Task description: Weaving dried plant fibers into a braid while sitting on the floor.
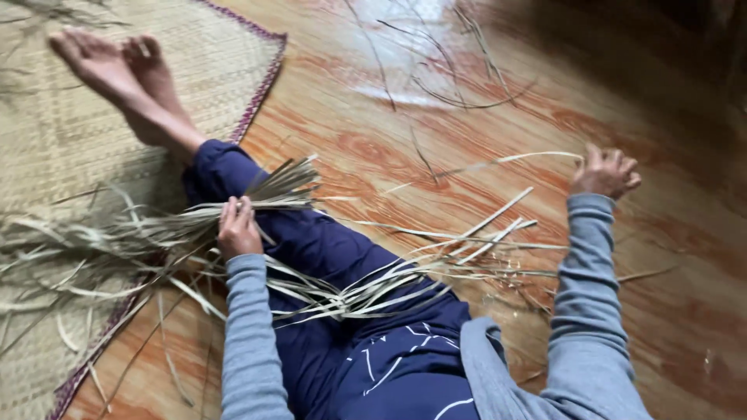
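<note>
I sit on the floor with my legs stretched out in dark blue trousers [334, 257]. My left hand [237, 227] is closed on a bundle of dry pale grass strips [140, 233] that lies across my shin and fans out to the left. My right hand [605, 173] is stretched far to the right, fingers pinched on the end of one long thin strip [498, 162] that arcs back over the floor. More loose strips [405, 276] cross my thigh and spread out to the right.
A woven straw mat [70, 132] with a purple border covers the floor on the left; my bare feet [117, 66] rest on it. Glossy orange-brown wooden floor [366, 117] lies to the right, with stray strips [443, 70] scattered at the top.
</note>
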